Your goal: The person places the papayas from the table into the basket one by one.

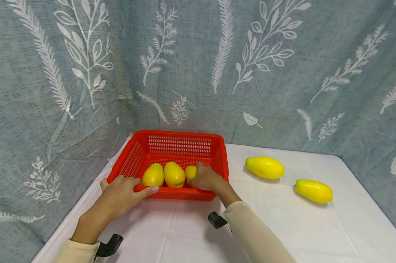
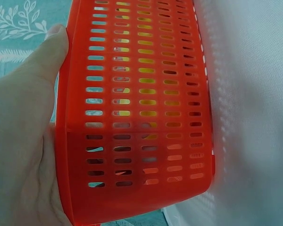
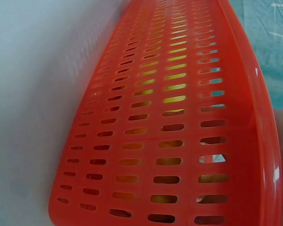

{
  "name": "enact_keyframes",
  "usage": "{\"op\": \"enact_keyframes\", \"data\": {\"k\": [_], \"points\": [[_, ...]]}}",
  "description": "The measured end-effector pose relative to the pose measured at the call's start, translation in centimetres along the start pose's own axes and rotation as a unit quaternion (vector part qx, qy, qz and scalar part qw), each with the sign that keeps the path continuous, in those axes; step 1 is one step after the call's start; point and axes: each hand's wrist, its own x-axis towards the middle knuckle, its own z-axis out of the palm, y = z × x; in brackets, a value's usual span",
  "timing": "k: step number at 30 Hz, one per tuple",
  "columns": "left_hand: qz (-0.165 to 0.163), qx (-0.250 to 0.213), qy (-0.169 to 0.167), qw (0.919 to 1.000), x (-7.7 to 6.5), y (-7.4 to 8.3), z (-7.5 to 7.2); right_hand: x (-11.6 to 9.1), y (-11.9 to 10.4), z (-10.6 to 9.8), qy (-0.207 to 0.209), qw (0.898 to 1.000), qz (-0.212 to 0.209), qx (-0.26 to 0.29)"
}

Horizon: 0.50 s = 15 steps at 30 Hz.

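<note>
The red basket is supported on the tabletop. Its near left corner is gripped by the left hand, with the thumb laid along the near rim. Along the inside of the near wall are placed the yellow left fruit, middle fruit and right fruit. The right fruit is partly covered by the right hand; it appears to be grasped, though the contact is largely hidden. To the right of the basket, a far papaya and a near papaya are rested on the tabletop.

Handling: the fruits are judged firm, smooth and liable to roll; each is best held round its widest part. The basket is judged light and slightly flexible; it is best taken by opposite rims.
</note>
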Motion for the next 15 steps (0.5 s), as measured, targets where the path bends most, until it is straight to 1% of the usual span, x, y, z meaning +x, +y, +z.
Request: {"op": "enact_keyframes", "data": {"k": [5,15], "points": [[-0.001,-0.002,-0.001,1.0,-0.03,-0.05,-0.04,0.12,-0.08,0.01,-0.012,1.0,-0.005,-0.005],[0.0,0.0,-0.005,1.0,0.12,0.0,-0.02,-0.03,-0.09,-0.07,-0.015,1.0,-0.003,-0.011]]}}
